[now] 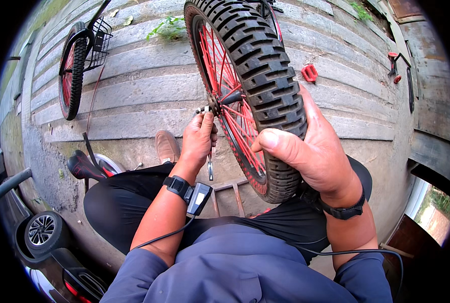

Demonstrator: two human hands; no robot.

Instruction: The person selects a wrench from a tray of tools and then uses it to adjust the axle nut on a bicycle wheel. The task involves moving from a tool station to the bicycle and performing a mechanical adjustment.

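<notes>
A bicycle wheel (280, 101) with a chunky black tyre and red spokes stands upright, tilted, in front of me. My right hand (306, 146) grips the tyre at its near right side, thumb across the tread toward the spokes; the other fingers are mostly hidden behind the tyre. At the wheel's hub (215, 103), my left hand (200, 137) is closed, thumb and fingers pinching a small metal fitting (203, 109) at the axle end. Below that hand shows a slim shiny metal tool (211, 169); whether the hand holds it I cannot tell.
A small bicycle with a wire basket (98, 44) lies at the far left, its black saddle (81, 165) nearer me. A red pedal (309, 73) lies right of the wheel. Farther right is a black crank-like part with red ends (394, 65). A car (43, 235) stands lower left.
</notes>
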